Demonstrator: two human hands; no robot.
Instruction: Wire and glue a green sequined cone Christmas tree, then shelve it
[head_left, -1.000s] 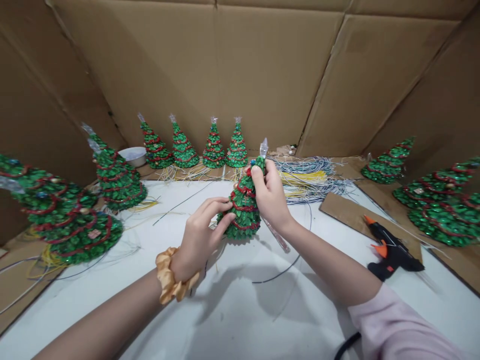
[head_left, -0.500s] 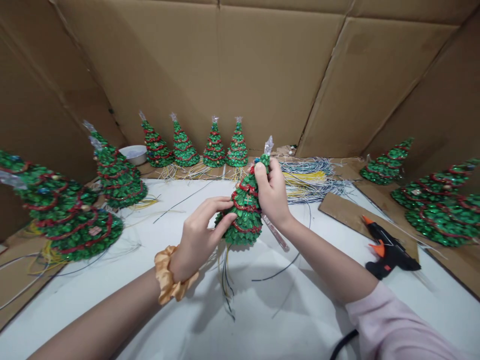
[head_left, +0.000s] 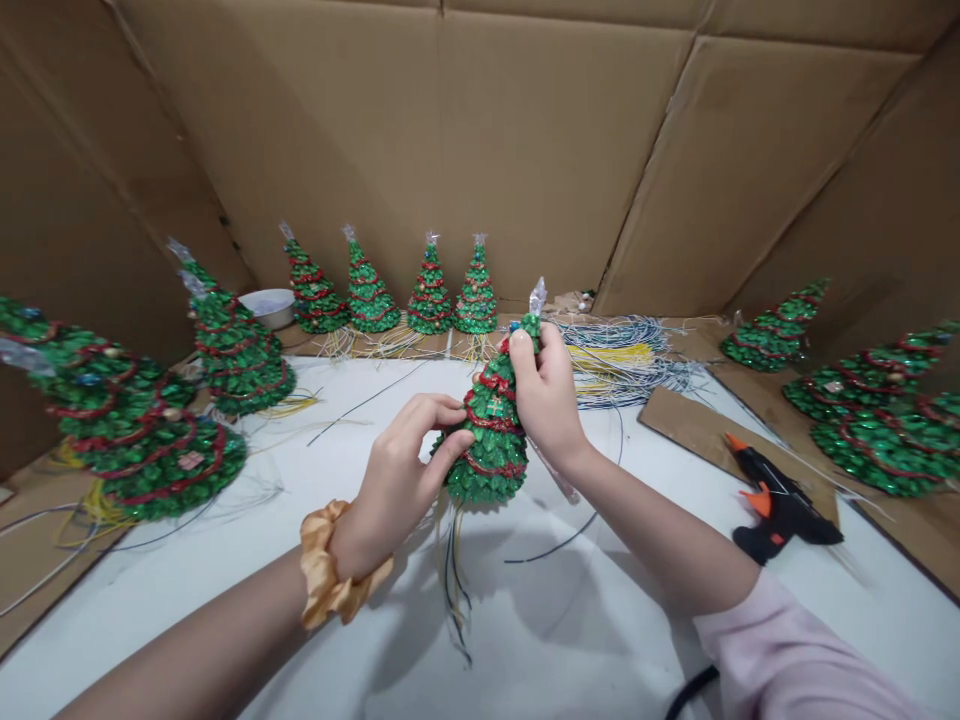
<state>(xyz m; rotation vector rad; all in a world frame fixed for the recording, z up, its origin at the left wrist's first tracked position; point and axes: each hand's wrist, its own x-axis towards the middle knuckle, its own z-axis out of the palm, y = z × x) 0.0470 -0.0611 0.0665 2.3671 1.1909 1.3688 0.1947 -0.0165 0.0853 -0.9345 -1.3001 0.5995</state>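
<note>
A small green Christmas tree ornament (head_left: pixel 491 455) with red garland and a clear star on top is held above the white table (head_left: pixel 315 620). My right hand (head_left: pixel 551 395) wraps around its upper right side, thumb in front near the tip. On the lower left side, my left hand (head_left: pixel 412 450) pinches the tree between thumb and fingers; an orange scrunchie circles that wrist. Thin wires (head_left: pixel 456 590) in yellow, white and dark blue hang from the base. A clear pinkish stick shows partly behind my right wrist.
Several similar trees (head_left: pixel 430 290) stand along the back and left, more at the right. A black and orange glue gun (head_left: pixel 784 505) lies right, by a cardboard piece (head_left: pixel 697 430). Bundled wires (head_left: pixel 622 355) and a white bowl (head_left: pixel 268 308) lie behind. Cardboard walls (head_left: pixel 555 140) enclose the table.
The tree has come slightly lower and nearer, and its base has swung a little to the right. Both hands keep their hold on it.
</note>
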